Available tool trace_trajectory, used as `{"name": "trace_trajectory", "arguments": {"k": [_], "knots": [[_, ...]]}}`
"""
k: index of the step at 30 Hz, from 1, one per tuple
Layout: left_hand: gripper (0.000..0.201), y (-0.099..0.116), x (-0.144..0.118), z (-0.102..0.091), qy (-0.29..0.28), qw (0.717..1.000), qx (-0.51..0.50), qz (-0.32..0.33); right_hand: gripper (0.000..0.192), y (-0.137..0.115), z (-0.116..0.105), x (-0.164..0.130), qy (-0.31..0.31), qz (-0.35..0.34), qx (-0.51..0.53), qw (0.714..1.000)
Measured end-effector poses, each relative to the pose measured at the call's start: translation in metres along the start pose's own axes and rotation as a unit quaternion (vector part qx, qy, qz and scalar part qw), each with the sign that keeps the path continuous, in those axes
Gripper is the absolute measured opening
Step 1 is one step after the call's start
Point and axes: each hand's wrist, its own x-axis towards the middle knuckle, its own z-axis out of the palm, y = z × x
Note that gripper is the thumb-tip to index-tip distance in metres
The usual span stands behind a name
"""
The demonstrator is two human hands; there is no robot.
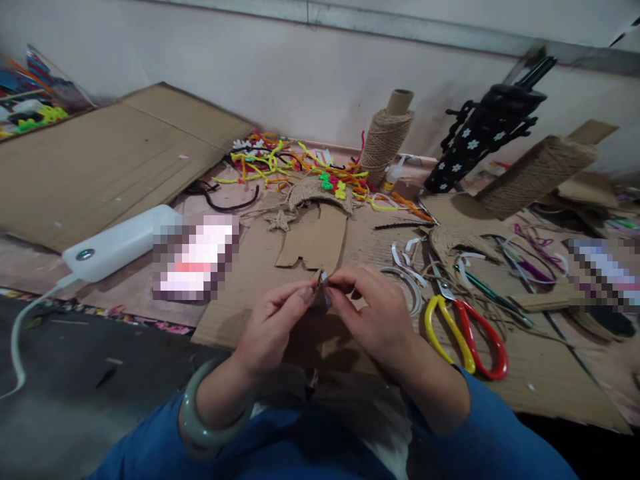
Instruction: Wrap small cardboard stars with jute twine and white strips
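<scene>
Both hands meet at the centre of the view, just above the lap: the left hand [273,327] and the right hand [373,317] pinch a small folded piece [323,288] between thumbs and fingertips, one from each side, fingers closed narrow around it. It looks like a scrap of thin card or paper, pale on one face, too small to tell more. It should be very light and easy to crease, so the edge grip near its tip suits it; squeeze harder and it would likely crumple. Its point sticks upward and away from the person, long axis roughly upright between the fingertips. It hovers over the cardboard sheet [250,267], just in front of a cardboard cutout [315,240]. To the right lie scissors with one yellow and one red handle [467,333], well apart from the hands. A jute twine spool [385,137] stands farther back beside a heap of pipe cleaners [295,163]. A grey-green bangle [200,420] sits on the left wrist
</scene>
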Motion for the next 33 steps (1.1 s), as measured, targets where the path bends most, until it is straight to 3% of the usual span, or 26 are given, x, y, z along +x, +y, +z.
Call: {"name": "trace_trajectory", "arguments": {"k": [9,18,33], "knots": [[0.015,0.0025,0.0008,0.0021,0.029,0.998,-0.021,-0.057,0.009,-0.0016,0.0004,-0.0019,-0.004,-0.037,0.001,0.999],[0.016,0.003,0.0021,0.0045,0.027,0.996,-0.051,-0.068,0.007,-0.0017,0.0007,-0.003,-0.005,-0.007,0.014,1.0],[0.017,0.0002,0.0007,0.0,0.029,0.998,0.025,-0.05,0.01,-0.0015,-0.0009,-0.0019,-0.023,0.01,0.005,1.0]]}}
